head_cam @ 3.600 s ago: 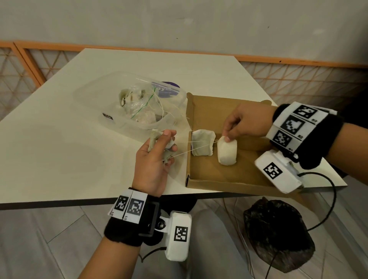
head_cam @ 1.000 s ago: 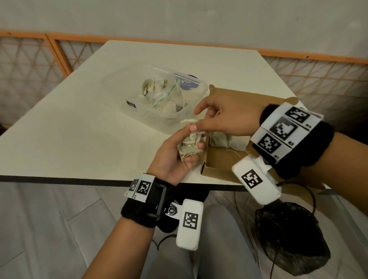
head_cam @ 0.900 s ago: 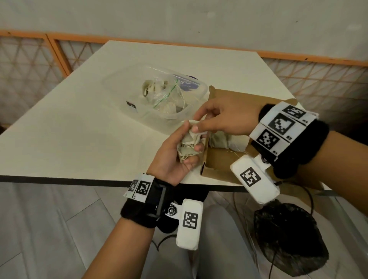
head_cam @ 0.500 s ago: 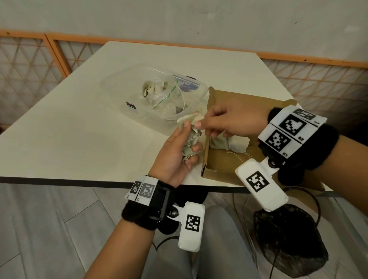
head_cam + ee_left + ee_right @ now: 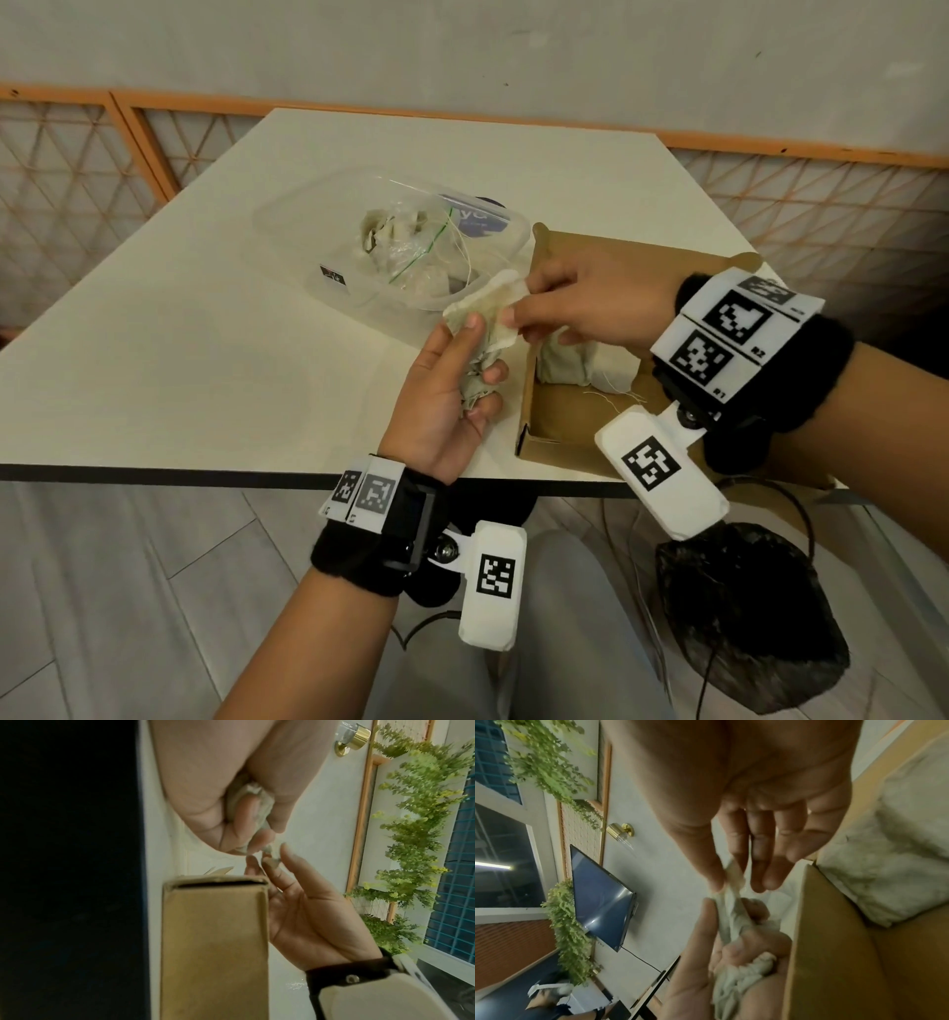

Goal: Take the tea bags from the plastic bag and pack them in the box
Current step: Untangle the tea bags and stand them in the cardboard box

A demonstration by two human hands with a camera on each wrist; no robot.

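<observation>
My left hand [image 5: 480,360] hovers over the table's front edge and grips a crumpled clump of tea bags [image 5: 475,383], also seen in the right wrist view [image 5: 741,977]. My right hand [image 5: 513,314] pinches one pale tea bag [image 5: 488,311] between thumb and forefinger; its lower end still lies under my left thumb. The pinch shows in the right wrist view [image 5: 731,880]. The open cardboard box [image 5: 554,426] lies just right of my hands, with two tea bags [image 5: 580,360] inside. The clear plastic bag [image 5: 411,252] with more tea bags lies behind.
The plastic bag sits in a clear plastic tub [image 5: 287,226] on the white table [image 5: 179,360]. A dark bag [image 5: 744,616] lies on the floor under the table's right side. An orange lattice railing [image 5: 821,205] borders the table at the back.
My right hand came from the box to the clump in my left hand, pinched one tea bag and has drawn it up and out flat. My left hand keeps its grip.
</observation>
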